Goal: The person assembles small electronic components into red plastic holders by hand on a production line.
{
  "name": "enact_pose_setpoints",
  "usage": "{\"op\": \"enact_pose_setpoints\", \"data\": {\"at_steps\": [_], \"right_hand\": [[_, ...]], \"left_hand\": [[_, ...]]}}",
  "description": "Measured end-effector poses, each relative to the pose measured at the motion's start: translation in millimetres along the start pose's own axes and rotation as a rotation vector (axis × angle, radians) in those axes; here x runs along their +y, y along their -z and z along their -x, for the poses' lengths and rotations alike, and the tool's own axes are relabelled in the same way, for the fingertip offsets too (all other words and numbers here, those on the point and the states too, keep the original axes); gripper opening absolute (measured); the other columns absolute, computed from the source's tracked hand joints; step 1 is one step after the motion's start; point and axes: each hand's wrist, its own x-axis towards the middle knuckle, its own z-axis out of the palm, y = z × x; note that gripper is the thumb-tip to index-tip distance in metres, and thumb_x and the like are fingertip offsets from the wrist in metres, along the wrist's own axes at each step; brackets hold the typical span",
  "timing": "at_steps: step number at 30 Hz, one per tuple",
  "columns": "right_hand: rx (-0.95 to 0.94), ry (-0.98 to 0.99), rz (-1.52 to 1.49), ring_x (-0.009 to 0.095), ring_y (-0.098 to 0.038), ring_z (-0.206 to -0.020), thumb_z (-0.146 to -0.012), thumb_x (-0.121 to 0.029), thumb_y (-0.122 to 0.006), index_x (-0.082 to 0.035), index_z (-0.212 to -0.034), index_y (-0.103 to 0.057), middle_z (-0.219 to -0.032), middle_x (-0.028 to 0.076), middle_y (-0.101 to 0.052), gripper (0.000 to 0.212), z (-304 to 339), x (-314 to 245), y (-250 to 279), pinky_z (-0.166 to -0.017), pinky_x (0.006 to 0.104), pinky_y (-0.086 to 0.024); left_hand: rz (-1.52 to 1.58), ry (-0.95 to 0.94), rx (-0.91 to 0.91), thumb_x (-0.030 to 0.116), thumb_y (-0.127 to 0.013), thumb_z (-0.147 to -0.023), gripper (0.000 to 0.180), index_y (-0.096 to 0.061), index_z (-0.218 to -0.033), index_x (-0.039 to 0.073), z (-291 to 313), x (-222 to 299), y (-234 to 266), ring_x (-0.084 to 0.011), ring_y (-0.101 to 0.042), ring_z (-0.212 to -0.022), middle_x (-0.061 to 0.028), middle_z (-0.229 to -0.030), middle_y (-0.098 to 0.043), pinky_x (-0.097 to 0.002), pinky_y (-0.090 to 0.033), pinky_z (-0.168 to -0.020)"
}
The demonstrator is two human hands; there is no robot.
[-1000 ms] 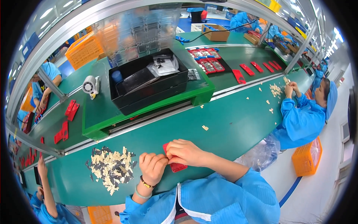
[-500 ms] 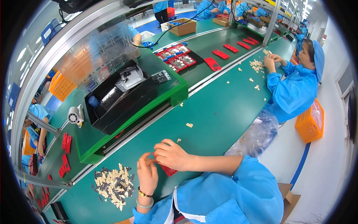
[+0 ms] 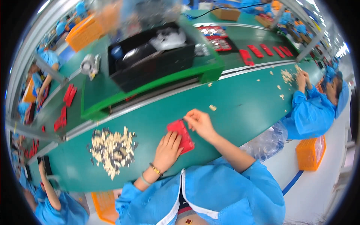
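Observation:
A flat red plastic piece (image 3: 186, 144) lies on the green work surface in front of me. My left hand (image 3: 167, 151) rests on its left side with the fingers stretched out flat over it. At its upper edge, my right hand (image 3: 200, 123) is closed in a pinch. A small dark piece (image 3: 183, 119) shows at those fingertips, too small to make out fully. To the left of my left hand is a loose pile of small beige and dark pieces (image 3: 112, 150). One beige piece (image 3: 212, 107) lies alone beyond my right hand.
A black bin (image 3: 150, 63) with plastic bags stands on a green-edged raised shelf (image 3: 150, 92) ahead. At the right a co-worker (image 3: 315, 108) handles similar beige pieces. Red pieces (image 3: 255, 51) line the far belt. A clear plastic bag (image 3: 266, 142) lies at the right edge.
My hands were together over the red piece, largely covering it. Now they are apart: the left lies flat on it, the right pinches at its upper edge. The view has turned.

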Motion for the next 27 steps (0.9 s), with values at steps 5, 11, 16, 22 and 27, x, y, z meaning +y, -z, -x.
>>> {"op": "enact_pose_setpoints", "data": {"at_steps": [5,11,16,22,27], "right_hand": [[-0.037,-0.134,0.056,0.001,-0.048,-0.050,-0.091,-0.015,-0.064,-0.005,-0.088,-0.061,-0.063,-0.004,-0.056,0.011,-12.1,12.4,11.0,-0.042,0.0162,-0.034],[-0.083,-0.120,0.106,0.001,-0.046,-0.050,-0.091,-0.012,-0.064,-0.002,-0.087,-0.061,-0.062,-0.003,-0.056,0.011,-27.1,14.9,-3.7,-0.043,0.0165,-0.034],[-0.184,-0.057,0.237,0.004,-0.048,-0.051,-0.089,-0.007,-0.065,0.003,-0.084,-0.061,-0.062,0.000,-0.058,0.011,-34.4,17.3,-9.9,-0.047,0.0199,-0.039],[-0.173,-0.071,0.320,0.003,-0.047,-0.052,-0.089,-0.006,-0.065,0.003,-0.084,-0.062,-0.061,0.001,-0.059,0.011,-36.7,16.9,-11.5,-0.047,0.0208,-0.038],[-0.167,-0.030,0.396,0.004,-0.048,-0.052,-0.088,-0.006,-0.065,0.003,-0.084,-0.062,-0.061,0.002,-0.060,0.011,-36.8,16.4,-14.4,-0.046,0.0218,-0.038]], "left_hand": [[0.010,0.046,0.110,0.028,-0.070,-0.079,0.058,-0.051,-0.126,0.000,-13.0,2.7,4.1,-0.0360,-0.043,-0.125,-0.0191,-0.130,-0.049,-0.0449,-0.038,-0.104],[-0.021,0.091,0.091,0.031,-0.070,-0.078,0.059,-0.053,-0.122,-0.004,-10.9,-1.3,-4.5,-0.0366,-0.045,-0.123,-0.0204,-0.130,-0.048,-0.0440,-0.040,-0.103],[-0.022,0.079,0.094,0.031,-0.070,-0.078,0.058,-0.054,-0.120,-0.007,-10.5,0.3,-6.3,-0.0373,-0.046,-0.122,-0.0222,-0.130,-0.047,-0.0437,-0.040,-0.103],[0.017,0.109,0.074,0.029,-0.070,-0.078,0.058,-0.053,-0.120,-0.007,-10.6,1.1,-7.2,-0.0378,-0.045,-0.123,-0.0228,-0.130,-0.046,-0.0428,-0.041,-0.102],[0.035,0.117,0.086,0.028,-0.071,-0.077,0.059,-0.052,-0.120,-0.007,-10.8,-0.4,-8.8,-0.0379,-0.044,-0.124,-0.0228,-0.130,-0.046,-0.0422,-0.042,-0.101]]}}
